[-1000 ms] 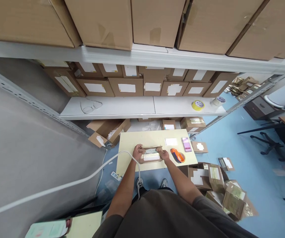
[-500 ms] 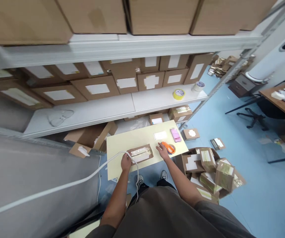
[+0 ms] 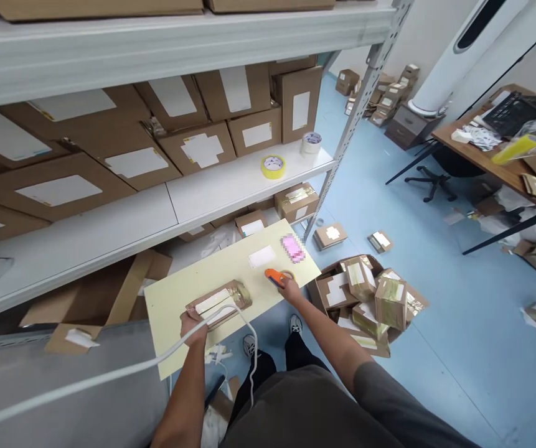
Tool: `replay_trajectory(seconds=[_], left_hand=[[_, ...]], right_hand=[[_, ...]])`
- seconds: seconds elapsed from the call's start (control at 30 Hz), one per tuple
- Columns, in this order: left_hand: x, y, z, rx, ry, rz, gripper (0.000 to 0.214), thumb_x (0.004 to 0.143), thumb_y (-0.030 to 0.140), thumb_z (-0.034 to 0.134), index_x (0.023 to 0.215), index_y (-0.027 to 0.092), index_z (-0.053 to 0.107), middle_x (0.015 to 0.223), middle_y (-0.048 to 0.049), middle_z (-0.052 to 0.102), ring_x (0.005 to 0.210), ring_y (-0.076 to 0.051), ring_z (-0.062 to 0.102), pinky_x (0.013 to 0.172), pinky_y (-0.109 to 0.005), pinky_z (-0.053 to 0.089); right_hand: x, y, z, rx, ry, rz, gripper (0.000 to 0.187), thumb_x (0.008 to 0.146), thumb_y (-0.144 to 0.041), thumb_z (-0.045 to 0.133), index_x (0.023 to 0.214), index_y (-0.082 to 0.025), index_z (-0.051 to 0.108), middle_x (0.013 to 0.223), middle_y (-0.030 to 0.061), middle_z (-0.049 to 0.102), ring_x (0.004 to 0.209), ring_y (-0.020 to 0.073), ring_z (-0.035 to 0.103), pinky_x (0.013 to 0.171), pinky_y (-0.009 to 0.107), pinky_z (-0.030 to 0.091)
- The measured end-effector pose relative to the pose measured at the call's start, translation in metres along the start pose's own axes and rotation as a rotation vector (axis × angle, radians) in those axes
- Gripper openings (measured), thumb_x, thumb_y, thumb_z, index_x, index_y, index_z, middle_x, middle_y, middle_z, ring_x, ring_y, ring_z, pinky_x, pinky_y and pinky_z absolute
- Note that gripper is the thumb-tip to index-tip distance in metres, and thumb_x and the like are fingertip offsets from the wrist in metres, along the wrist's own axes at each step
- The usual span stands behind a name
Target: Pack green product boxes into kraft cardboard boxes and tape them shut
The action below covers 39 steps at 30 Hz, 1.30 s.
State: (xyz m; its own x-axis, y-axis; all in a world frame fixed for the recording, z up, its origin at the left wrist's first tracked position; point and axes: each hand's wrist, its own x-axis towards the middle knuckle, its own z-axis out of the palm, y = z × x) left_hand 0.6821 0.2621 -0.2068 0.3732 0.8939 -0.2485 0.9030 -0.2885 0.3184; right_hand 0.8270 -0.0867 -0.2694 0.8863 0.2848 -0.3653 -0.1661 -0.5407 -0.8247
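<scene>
A flat cardboard box [image 3: 239, 295] with white label strips and clear tape lies on the pale yellow tabletop [image 3: 174, 309]. My left hand [image 3: 193, 327] grips the box's near left end. To its right, my right hand [image 3: 290, 290] is closed around an orange tape dispenser [image 3: 274, 276], held just above the table, its front pointing left toward the box. A white slip of paper [image 3: 262, 256] and a pink pixelated item [image 3: 292, 248] lie farther back on the table. A white cable [image 3: 174, 353] crosses in front of my left hand and the box.
A shelf [image 3: 221, 186] behind the table holds labelled boxes, a yellow tape roll [image 3: 273, 167] and a clear tape roll [image 3: 311, 143]. A large carton [image 3: 319, 297] full of small boxes stands right of the table. An open carton [image 3: 122, 297] sits at left.
My right hand has taken hold of the tape dispenser, lifted it and turned its front toward the box. My left hand stays on the box. The head view has swung right.
</scene>
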Motion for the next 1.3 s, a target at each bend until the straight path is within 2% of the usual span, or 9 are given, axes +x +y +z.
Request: replay_trajectory(seconds=[0.13,0.23,0.43,0.6,0.77,0.97,1.1,1.17,1.3], left_hand=[[-0.001,0.001,0.004,0.02,0.014,0.005,0.033,0.111,0.046,0.041,0.118,0.021,0.061,0.095,-0.0114,0.076,0.094,-0.035,0.076,0.087,-0.047,0.061],[-0.001,-0.001,0.007,0.079,-0.015,0.035,0.036,0.113,0.046,0.037,0.121,0.019,0.06,0.096,-0.0125,0.076,0.089,-0.033,0.075,0.083,-0.044,0.059],[0.007,-0.011,0.008,0.067,-0.085,0.122,0.038,0.115,0.048,0.036,0.122,0.019,0.061,0.099,-0.0111,0.077,0.09,-0.029,0.075,0.079,-0.037,0.055],[0.003,-0.016,0.013,-0.095,-0.106,0.144,0.035,0.114,0.044,0.039,0.124,0.02,0.062,0.113,-0.0154,0.077,0.102,-0.031,0.075,0.083,-0.036,0.054],[0.002,-0.021,0.018,-0.293,-0.151,0.125,0.039,0.112,0.047,0.042,0.123,0.017,0.064,0.114,-0.018,0.077,0.106,-0.032,0.074,0.087,-0.039,0.055],[0.007,-0.032,0.0,-0.513,-0.224,0.198,0.035,0.106,0.04,0.054,0.126,0.015,0.068,0.126,-0.0165,0.078,0.12,-0.029,0.073,0.102,-0.04,0.058],[0.0,-0.033,-0.02,-0.61,-0.093,0.297,0.043,0.1,0.044,0.063,0.133,0.017,0.072,0.144,-0.0177,0.072,0.143,-0.033,0.061,0.121,-0.047,0.048],[-0.005,-0.027,-0.028,-0.701,-0.202,0.357,0.042,0.102,0.049,0.06,0.123,0.018,0.078,0.135,-0.0152,0.077,0.136,-0.034,0.066,0.118,-0.047,0.051],[-0.011,-0.012,-0.036,-0.941,-0.668,0.271,0.047,0.098,0.058,0.068,0.106,0.015,0.083,0.112,-0.0132,0.084,0.115,-0.032,0.077,0.102,-0.044,0.063]], right_hand=[[0.01,0.005,0.026,-0.075,-0.008,0.163,0.05,0.08,-0.025,0.084,0.127,-0.018,0.069,0.117,0.0161,0.078,0.12,0.0396,0.069,0.104,0.046,0.052],[0.014,0.002,0.027,-0.086,0.024,0.215,0.048,0.086,-0.029,0.08,0.13,-0.02,0.065,0.119,0.0167,0.077,0.123,0.0377,0.067,0.107,0.046,0.051],[0.0,-0.026,0.001,0.016,0.062,0.032,0.045,0.09,-0.041,0.07,0.129,-0.02,0.061,0.124,0.0144,0.073,0.12,0.0356,0.068,0.104,0.048,0.055],[-0.031,-0.091,0.021,0.143,-0.161,-0.148,0.043,0.091,-0.061,0.071,0.113,-0.025,0.067,0.094,0.0019,0.073,0.088,0.0256,0.068,0.081,0.036,0.057],[-0.037,-0.15,0.065,-0.017,-0.423,-0.238,0.042,0.08,-0.064,0.084,0.092,-0.025,0.073,0.082,-0.0004,0.072,0.08,0.0246,0.068,0.077,0.035,0.054],[-0.023,-0.167,0.07,-0.099,-0.528,-0.257,0.039,0.08,-0.059,0.083,0.092,-0.023,0.079,0.087,0.002,0.076,0.085,0.0269,0.071,0.084,0.038,0.056],[-0.024,-0.168,0.066,-0.098,-0.516,-0.257,0.041,0.078,-0.06,0.083,0.093,-0.022,0.079,0.093,0.0025,0.077,0.089,0.0267,0.071,0.089,0.039,0.056],[-0.027,-0.167,0.067,-0.107,-0.522,-0.254,0.042,0.077,-0.061,0.083,0.093,-0.022,0.079,0.092,0.0014,0.077,0.089,0.026,0.07,0.088,0.037,0.055],[-0.036,-0.164,0.071,-0.121,-0.517,-0.284,0.044,0.074,-0.065,0.084,0.086,-0.023,0.076,0.082,-0.0004,0.073,0.082,0.0249,0.068,0.081,0.035,0.054]])
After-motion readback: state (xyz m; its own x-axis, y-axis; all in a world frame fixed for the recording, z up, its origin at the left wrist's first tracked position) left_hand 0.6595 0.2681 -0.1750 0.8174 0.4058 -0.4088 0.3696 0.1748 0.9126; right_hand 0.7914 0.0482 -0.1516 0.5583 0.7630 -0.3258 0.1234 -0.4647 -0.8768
